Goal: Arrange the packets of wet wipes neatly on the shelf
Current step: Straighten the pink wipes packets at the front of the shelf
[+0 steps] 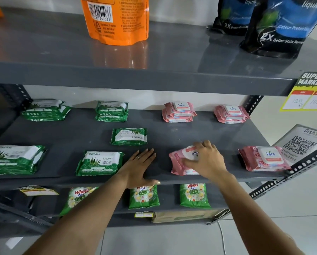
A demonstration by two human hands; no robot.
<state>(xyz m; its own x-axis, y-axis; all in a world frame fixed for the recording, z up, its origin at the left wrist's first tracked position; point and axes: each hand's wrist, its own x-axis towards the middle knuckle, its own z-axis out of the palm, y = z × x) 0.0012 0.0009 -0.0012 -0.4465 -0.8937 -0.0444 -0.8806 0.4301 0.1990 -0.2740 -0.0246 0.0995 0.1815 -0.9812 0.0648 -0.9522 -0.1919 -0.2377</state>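
On the grey middle shelf (172, 133) lie green Origami wipe packets and pink Kara ones. My right hand (207, 161) grips a pink packet (179, 162) near the front edge, turned askew. My left hand (139, 166) rests flat and empty on the shelf, just left of that packet. Another pink packet (264, 159) lies at the front right. Two pink stacks (178, 112) (231, 114) stand at the back. Green packets sit at the front left (16, 159), front centre (98, 162), mid-shelf (129, 136), and as back stacks (45, 110) (111, 111).
An orange pouch (115, 19) and dark detergent pouches (279, 24) stand on the upper shelf. Green Wheel packets (194, 196) lie on the lower shelf. A price tag (308, 92) and a QR sign (301, 144) hang at the right post.
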